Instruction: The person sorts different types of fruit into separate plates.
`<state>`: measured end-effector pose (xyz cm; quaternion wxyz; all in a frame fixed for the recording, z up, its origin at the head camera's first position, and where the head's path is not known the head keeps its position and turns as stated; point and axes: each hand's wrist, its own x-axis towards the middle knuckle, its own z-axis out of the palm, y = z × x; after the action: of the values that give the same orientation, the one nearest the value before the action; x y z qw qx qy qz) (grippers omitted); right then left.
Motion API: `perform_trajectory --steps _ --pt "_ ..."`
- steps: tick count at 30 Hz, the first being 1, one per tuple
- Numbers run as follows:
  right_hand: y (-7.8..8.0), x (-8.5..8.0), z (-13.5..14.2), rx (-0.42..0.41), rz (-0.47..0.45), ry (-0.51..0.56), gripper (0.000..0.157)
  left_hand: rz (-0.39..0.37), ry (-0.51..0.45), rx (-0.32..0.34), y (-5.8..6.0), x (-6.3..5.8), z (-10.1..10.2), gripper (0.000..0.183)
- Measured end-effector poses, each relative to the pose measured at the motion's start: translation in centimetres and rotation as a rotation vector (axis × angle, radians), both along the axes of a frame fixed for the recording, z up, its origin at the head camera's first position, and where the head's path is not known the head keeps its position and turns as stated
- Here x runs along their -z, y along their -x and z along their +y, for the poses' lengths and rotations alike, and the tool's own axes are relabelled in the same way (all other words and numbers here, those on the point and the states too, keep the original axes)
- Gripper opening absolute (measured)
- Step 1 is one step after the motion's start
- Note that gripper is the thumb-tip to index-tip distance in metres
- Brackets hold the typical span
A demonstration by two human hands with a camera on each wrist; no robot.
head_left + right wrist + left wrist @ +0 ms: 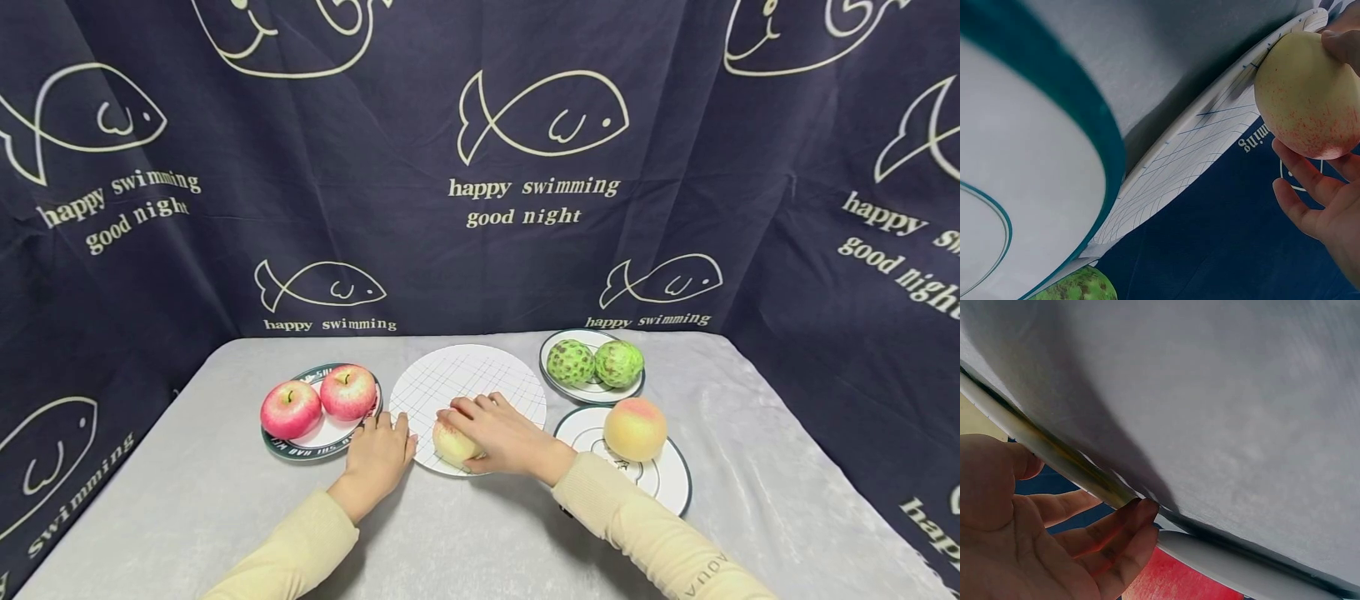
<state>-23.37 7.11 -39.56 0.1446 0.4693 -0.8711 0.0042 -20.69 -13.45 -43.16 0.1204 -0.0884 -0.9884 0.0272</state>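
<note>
A white round plate with thin crossing lines lies in the middle of the table. On its front part sits a pale yellow peach with red flecks, gripped by my right hand. In the right wrist view, the thumb and fingers lie on opposite sides of the peach. My left hand rests palm down at the lined plate's left edge, its fingers loosely extended and holding nothing. In the left wrist view, that hand's fingertips are close to the plate rims; exact contact cannot be told.
Left, a green-rimmed plate bears two red apples. Right, a white plate with a dark rim holds a larger peach. Behind it, another plate carries two green custard apples. A dark fish-print curtain surrounds the table.
</note>
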Motion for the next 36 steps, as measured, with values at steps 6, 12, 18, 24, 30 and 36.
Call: perform_trajectory --steps 6,12,18,24,30,36 --pt "0.1 -0.2 0.3 0.010 -0.011 0.019 0.070 0.009 0.000 0.003 0.0 -0.1 0.0 0.039" --pt "0.1 -0.3 0.7 0.019 -0.017 0.043 0.070 0.013 -0.003 0.006 0.0 0.0 -0.1 0.040" --pt "0.0 -0.4 1.3 0.019 0.000 0.052 0.071 0.020 -0.004 0.004 0.1 0.2 -0.1 0.040" --pt "-0.1 -0.5 2.1 0.021 0.044 0.074 0.067 0.029 -0.008 0.007 0.1 0.3 -0.1 0.039" --pt "-0.1 -0.6 2.9 0.036 0.061 0.100 0.066 0.037 -0.008 0.009 0.0 0.0 0.0 0.037" --pt "-0.3 -0.9 4.0 0.035 0.056 0.142 0.066 0.044 -0.010 0.012 0.0 0.1 0.0 0.037"
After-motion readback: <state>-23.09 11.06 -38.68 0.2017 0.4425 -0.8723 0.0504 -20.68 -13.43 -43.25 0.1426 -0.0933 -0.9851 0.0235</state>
